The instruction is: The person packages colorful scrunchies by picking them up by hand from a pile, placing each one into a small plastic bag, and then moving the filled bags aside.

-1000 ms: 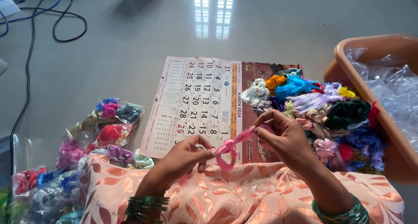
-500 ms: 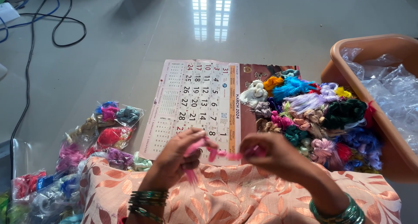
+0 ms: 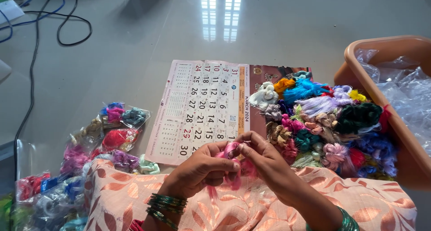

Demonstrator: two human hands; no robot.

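My left hand (image 3: 200, 168) and right hand (image 3: 265, 161) pinch the pink thread bundle (image 3: 233, 168) tight between closed fingertips; the calendar (image 3: 202, 107) lies just beyond them.

A printed wall calendar sheet (image 3: 204, 107) lies flat just beyond the left hand (image 3: 197, 170): a white rectangle with black and red print and a dark red picture panel on its right part. Left of that hand, small clear plastic packets of coloured thread (image 3: 114, 127) lie heaped. Far right of the right hand (image 3: 265, 161), crumpled clear plastic bags (image 3: 404, 94) fill an orange tub (image 3: 381, 46).
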